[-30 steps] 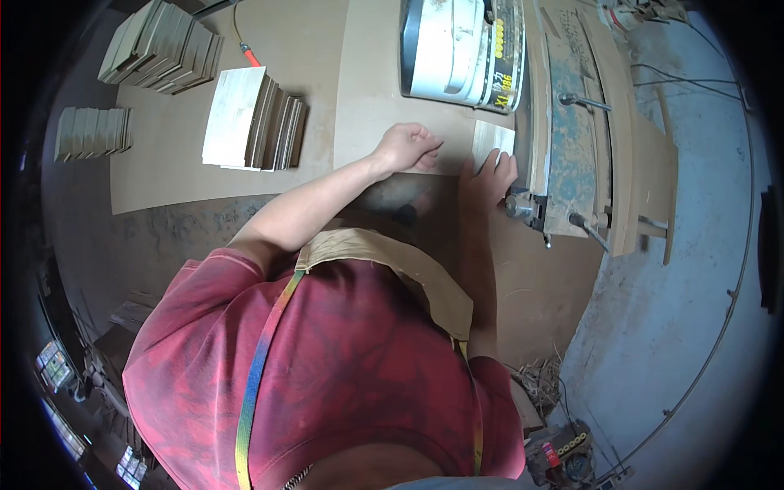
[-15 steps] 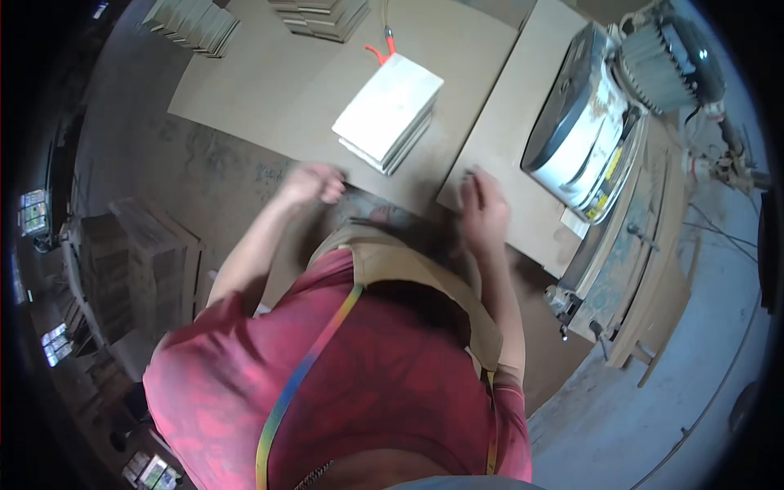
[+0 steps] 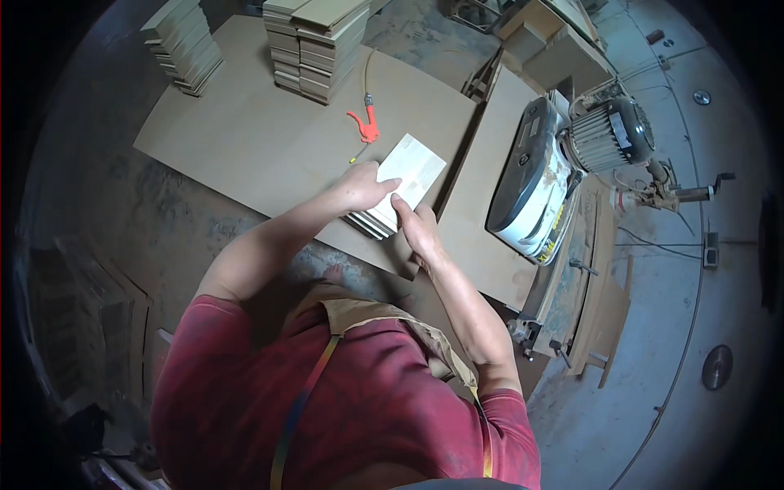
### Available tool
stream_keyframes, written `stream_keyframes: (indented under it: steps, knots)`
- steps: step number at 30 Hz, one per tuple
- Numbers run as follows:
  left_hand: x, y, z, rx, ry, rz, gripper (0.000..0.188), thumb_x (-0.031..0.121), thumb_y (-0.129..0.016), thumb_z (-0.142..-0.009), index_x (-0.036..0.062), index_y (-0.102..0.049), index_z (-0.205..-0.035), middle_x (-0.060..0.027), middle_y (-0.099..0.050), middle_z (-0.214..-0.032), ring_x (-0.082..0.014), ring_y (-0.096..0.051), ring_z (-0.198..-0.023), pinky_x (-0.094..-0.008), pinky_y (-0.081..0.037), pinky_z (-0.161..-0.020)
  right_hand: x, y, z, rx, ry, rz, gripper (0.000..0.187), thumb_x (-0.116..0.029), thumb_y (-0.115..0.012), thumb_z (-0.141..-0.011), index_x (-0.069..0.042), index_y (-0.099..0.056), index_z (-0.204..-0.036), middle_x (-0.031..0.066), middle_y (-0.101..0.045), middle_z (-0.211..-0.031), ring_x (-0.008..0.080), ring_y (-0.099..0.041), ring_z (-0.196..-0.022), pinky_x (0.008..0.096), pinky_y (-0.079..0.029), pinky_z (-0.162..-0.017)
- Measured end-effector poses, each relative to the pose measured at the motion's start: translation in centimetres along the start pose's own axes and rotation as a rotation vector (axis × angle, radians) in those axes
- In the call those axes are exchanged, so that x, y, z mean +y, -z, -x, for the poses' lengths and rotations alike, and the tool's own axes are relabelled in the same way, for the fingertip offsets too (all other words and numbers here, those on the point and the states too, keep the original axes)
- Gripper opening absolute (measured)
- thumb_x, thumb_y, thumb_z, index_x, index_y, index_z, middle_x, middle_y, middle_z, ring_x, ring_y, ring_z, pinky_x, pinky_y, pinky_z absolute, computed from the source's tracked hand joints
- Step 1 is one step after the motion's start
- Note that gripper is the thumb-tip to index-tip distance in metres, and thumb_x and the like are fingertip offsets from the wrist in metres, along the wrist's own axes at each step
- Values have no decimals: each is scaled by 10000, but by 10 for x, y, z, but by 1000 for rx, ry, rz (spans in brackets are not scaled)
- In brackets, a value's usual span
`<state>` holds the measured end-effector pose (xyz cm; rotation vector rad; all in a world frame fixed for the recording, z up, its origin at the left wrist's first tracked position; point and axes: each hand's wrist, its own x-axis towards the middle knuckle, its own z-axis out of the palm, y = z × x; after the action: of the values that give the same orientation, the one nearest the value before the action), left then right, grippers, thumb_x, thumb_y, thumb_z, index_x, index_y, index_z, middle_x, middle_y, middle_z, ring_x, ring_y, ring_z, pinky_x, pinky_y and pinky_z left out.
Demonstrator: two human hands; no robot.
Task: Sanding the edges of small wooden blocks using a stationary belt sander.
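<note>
A short stack of pale wooden boards lies near the front edge of the brown table. My left hand grips the stack at its left side, thumb lying across the top board. On the near right side my right hand holds the same stack, thumb on top and fingers down along the edge, partly hidden. Just beyond the boards rests a red air blow gun with its hose running away to the back.
Two taller stacks stand at the back of the table: a double board stack and a board stack at far left. To the right is a machine with a dark cover and a finned motor, beside a brown side panel.
Both hands have moved forward from the table's front edge onto the board stack and taken hold of it. The view has shifted, showing more of the far side.
</note>
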<state>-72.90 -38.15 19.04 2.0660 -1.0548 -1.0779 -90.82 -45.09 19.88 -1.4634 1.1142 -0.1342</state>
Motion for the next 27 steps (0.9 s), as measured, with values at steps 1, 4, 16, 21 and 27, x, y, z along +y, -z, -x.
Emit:
stream_keyframes:
  steps: [1,4,16,21,27]
  knots:
    - [1,-1,3,27,-18,22,596,407,-670,-1056,-147,-681,-1277,-275,-764,-1090,-365,-766,-947,-439,-618,-848,0,2,2,-6,6,28,558,-437,-626,-1093,115,-703,-1117,131,-678,-946,198,-610,-845,322,-512,-754]
    - [7,-3,15,113,-62,78,592,386,-674,-1042,-150,-672,-1293,-302,-761,-1105,-380,-773,-976,-434,-618,-836,0,7,9,-37,56,84,514,-381,-649,-1090,124,-685,-1173,132,-684,-962,200,-623,-850,307,-520,-760]
    - [67,-86,54,65,-145,690,798,132,-833,-947,-81,-419,-1595,-254,-714,-1275,-312,-773,-1004,-363,-659,-811,67,106,81,106,263,-504,515,-81,-755,-1016,118,-580,-1459,230,-731,-1286,227,-746,-1043,274,-603,-935]
    - [75,-143,29,-289,-58,854,788,37,-804,-950,19,-416,-1636,-216,-638,-1393,-250,-740,-1058,-271,-638,-815,151,158,100,41,215,-725,480,-109,-756,-1028,113,-620,-1432,223,-732,-1279,225,-746,-1042,296,-608,-921]
    - [69,-240,-12,-460,-104,923,815,54,-859,-898,47,-468,-1613,-211,-679,-1362,-273,-747,-1073,-312,-646,-848,201,206,107,397,259,-128,551,-216,-821,-965,102,-670,-1388,269,-720,-1274,317,-727,-1098,393,-612,-926]
